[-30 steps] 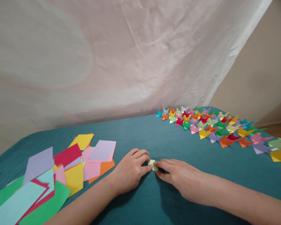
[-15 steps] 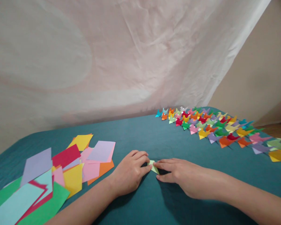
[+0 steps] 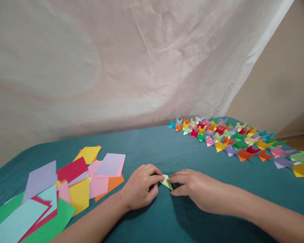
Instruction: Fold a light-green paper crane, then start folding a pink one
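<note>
A small pale green folded paper (image 3: 166, 182) lies on the teal tablecloth (image 3: 167, 148) between my hands. My left hand (image 3: 141, 185) pinches its left side with curled fingers. My right hand (image 3: 192, 189) holds its right side, fingertips pressed on the paper and thumb underneath. Most of the paper is hidden by my fingers.
Loose coloured paper sheets (image 3: 66, 185) lie spread at the left of the table. Several rows of small folded paper birds (image 3: 233, 140) in many colours stand at the back right. A pale cloth backdrop (image 3: 116, 67) hangs behind the table.
My left hand's fingers have curled in tighter on the folded paper. The paper has tilted slightly. Both hands stay in nearly the same place.
</note>
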`<action>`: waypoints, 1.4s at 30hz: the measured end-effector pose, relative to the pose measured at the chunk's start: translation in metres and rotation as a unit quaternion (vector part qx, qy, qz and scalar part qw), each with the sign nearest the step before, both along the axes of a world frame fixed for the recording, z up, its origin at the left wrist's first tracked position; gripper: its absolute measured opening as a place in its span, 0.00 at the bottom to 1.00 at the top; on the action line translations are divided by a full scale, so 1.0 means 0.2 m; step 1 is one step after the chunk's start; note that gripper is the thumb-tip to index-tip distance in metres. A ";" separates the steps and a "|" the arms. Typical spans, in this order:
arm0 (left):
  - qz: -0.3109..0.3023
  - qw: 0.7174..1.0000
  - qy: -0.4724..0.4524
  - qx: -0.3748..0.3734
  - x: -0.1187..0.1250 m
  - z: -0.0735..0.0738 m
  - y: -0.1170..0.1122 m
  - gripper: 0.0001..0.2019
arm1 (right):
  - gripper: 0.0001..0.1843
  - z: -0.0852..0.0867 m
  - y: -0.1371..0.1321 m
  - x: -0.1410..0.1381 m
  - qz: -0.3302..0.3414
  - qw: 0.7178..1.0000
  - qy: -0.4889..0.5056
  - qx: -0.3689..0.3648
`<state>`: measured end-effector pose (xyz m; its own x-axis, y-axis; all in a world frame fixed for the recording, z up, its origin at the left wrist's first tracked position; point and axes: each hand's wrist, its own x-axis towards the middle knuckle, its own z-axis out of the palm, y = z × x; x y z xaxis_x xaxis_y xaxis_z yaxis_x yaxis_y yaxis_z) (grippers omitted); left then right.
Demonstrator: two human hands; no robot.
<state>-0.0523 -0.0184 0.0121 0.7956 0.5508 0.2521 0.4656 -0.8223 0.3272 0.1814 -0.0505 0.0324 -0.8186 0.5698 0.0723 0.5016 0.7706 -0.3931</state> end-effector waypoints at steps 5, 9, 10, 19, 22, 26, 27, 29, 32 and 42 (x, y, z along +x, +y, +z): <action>0.035 0.998 -0.027 -0.035 0.01 -0.01 0.01 0.12 | 0.18 -0.08 0.03 -0.05 -0.080 0.990 0.118 -0.018; 0.049 0.996 -0.046 -0.060 0.01 -0.02 0.02 0.17 | 0.17 -0.14 0.04 -0.09 -0.149 0.964 0.219 -0.030; 0.052 0.995 -0.051 -0.067 0.01 -0.02 0.02 0.17 | 0.16 -0.16 0.04 -0.10 -0.161 0.959 0.229 -0.033; 0.060 0.984 -0.104 -0.132 0.02 -0.02 0.04 0.11 | 0.16 -0.22 0.07 -0.11 -0.178 0.953 0.240 -0.057; 0.068 0.980 -0.107 -0.150 0.02 -0.03 0.04 0.12 | 0.14 -0.21 0.06 -0.11 -0.185 0.948 0.248 -0.078; 0.086 0.969 -0.122 -0.196 0.03 -0.01 0.03 0.11 | 0.12 -0.19 0.06 -0.11 -0.200 0.931 0.276 -0.129; 0.088 0.965 -0.134 -0.209 0.03 0.00 0.02 0.11 | 0.11 -0.18 0.07 -0.11 -0.201 0.925 0.287 -0.145; 0.094 0.955 -0.163 -0.228 0.04 0.02 0.03 0.11 | 0.08 -0.16 0.09 -0.11 -0.205 0.912 0.311 -0.170; 0.125 0.942 -0.200 -0.240 0.07 0.07 0.05 0.08 | 0.04 -0.14 0.13 -0.13 -0.219 0.893 0.344 -0.188; 0.168 0.909 -0.286 -0.253 0.17 -0.04 0.20 0.10 | 0.10 -0.20 0.28 -0.14 -0.271 0.836 0.434 -0.198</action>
<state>-0.0182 0.0221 0.0049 0.3797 0.8990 0.2184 0.2980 -0.3423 0.8911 0.1525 0.0063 -0.0077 -0.1694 0.9599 0.2232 0.1288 0.2461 -0.9606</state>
